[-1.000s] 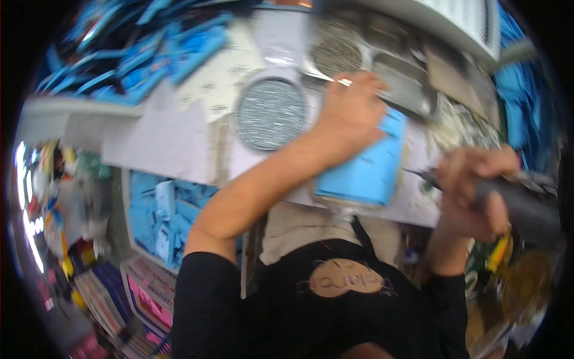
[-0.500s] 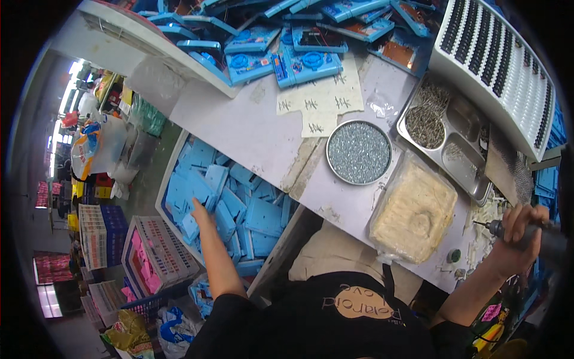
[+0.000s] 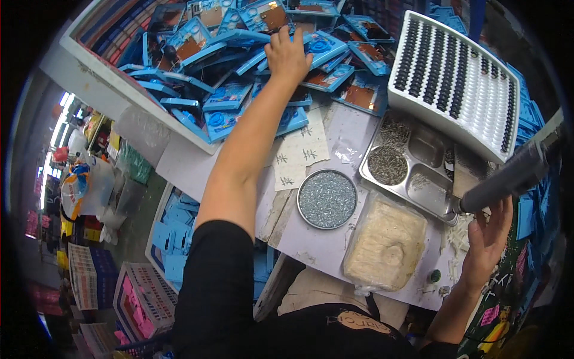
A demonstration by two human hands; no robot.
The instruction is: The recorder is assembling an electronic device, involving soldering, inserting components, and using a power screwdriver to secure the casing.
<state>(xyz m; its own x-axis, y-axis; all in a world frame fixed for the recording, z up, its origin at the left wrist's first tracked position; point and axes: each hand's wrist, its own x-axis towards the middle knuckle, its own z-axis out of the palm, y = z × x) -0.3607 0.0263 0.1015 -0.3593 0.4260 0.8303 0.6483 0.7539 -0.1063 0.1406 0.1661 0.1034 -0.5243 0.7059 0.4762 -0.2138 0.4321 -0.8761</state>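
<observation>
My left hand (image 3: 289,60) is stretched far forward over a heap of blue plastic casings (image 3: 239,45), fingers spread and touching the edges of some of them. Several casings show brown boards and thin wires inside. At the right, my right hand (image 3: 485,245) has its fingers apart just below a dark electric screwdriver (image 3: 505,176). The screwdriver lies slantwise above the fingers, its tip toward the left; whether the fingertips touch it is hard to see. A round dish of small silvery screws (image 3: 327,199) stands between my arms.
A steel compartment tray (image 3: 368,173) holds screws and small metal parts. Beside it are a white rack of black pieces (image 3: 454,84) and a plastic-wrapped tan block (image 3: 385,245). A bin of blue shells (image 3: 173,239) stands low left. White plastic bits (image 3: 457,236) lie near my right hand.
My left hand has moved from the low bin of blue shells up to the heap of casings. My right hand has loosened from the screwdriver, which now sits above it. The view has shifted.
</observation>
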